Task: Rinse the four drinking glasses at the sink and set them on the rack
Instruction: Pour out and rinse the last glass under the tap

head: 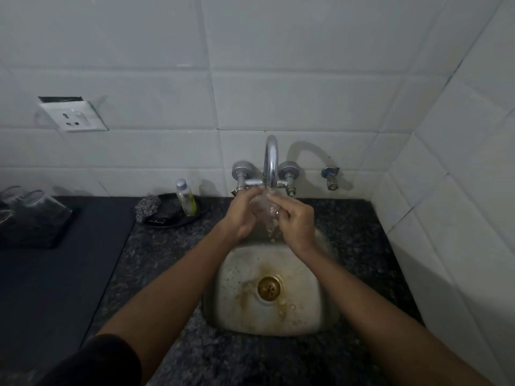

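Observation:
A clear drinking glass (265, 208) is held under the running chrome tap (271, 162), above the steel sink (239, 307). My left hand (242, 215) grips the glass from its left side and my right hand (295, 222) grips it from the right. Water streams over the glass and drips into the sink. Other clear glasses (33, 203) stand at the far left on a dark rack (36, 232). How many stand there is hard to tell in the dim light.
A small bottle (186, 197), a steel scrubber (147, 207) and a dark dish (178, 217) sit left of the tap on the speckled counter (167, 260). A socket (73, 116) is on the tiled wall. A second valve (330, 178) sticks out right of the tap.

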Tool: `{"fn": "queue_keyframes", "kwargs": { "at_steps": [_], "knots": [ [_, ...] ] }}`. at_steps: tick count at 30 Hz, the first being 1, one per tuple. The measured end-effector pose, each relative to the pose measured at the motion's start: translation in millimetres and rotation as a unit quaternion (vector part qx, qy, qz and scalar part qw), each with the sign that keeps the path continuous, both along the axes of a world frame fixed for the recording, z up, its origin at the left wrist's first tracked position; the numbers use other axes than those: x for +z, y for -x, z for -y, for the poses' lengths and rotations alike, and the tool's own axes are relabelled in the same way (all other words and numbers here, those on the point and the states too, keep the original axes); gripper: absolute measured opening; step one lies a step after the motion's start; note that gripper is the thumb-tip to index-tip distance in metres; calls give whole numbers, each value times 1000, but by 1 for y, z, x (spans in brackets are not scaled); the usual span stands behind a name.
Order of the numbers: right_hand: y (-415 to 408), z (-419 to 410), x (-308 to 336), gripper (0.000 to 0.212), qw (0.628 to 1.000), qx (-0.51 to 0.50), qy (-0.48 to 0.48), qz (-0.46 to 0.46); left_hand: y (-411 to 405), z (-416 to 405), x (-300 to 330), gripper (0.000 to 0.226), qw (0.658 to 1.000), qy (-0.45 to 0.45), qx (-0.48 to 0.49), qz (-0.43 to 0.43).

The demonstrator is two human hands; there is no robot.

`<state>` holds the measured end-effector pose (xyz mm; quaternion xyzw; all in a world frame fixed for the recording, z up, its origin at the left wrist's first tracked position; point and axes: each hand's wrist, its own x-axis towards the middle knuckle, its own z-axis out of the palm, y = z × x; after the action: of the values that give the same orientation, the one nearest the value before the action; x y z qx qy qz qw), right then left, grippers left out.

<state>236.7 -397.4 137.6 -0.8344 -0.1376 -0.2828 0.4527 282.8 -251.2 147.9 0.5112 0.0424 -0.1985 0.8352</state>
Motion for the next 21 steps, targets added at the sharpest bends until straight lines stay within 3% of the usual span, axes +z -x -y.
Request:
{"fn": "queue_keyframes", "kwargs": {
  "at_steps": [3,5,9,12,13,15,18,20,21],
  "knots": [
    [-2,4,4,30,988,49,117,87,-2,-3,-5,30,998,-11,-42,-42],
    [-6,11,3,29,969,76,196,130,-6,-4,-10,32,997,-45,-17,-63],
    [-8,-2,6,30,999,-34,24,-7,-4,-2,-16,42,999,-18,25,-33],
    [-11,-8,11,29,993,-59,-22,-99,5,-2,-16,40,999,41,-5,-29],
    [-10,-7,15,29,994,-53,-9,-96,5,-2,-17,41,997,72,-19,-28],
    [-7,-1,19,27,996,-14,83,-5,6,-2,-15,40,995,95,-34,-26],
    [-4,10,16,26,954,67,258,138,4,3,-9,36,997,8,-39,-64],
    [-5,12,8,26,965,51,233,111,0,4,-14,42,994,-49,-1,-95],
    [-3,10,8,25,986,17,156,50,-2,3,-18,52,995,-49,19,-90]
  ]
}}
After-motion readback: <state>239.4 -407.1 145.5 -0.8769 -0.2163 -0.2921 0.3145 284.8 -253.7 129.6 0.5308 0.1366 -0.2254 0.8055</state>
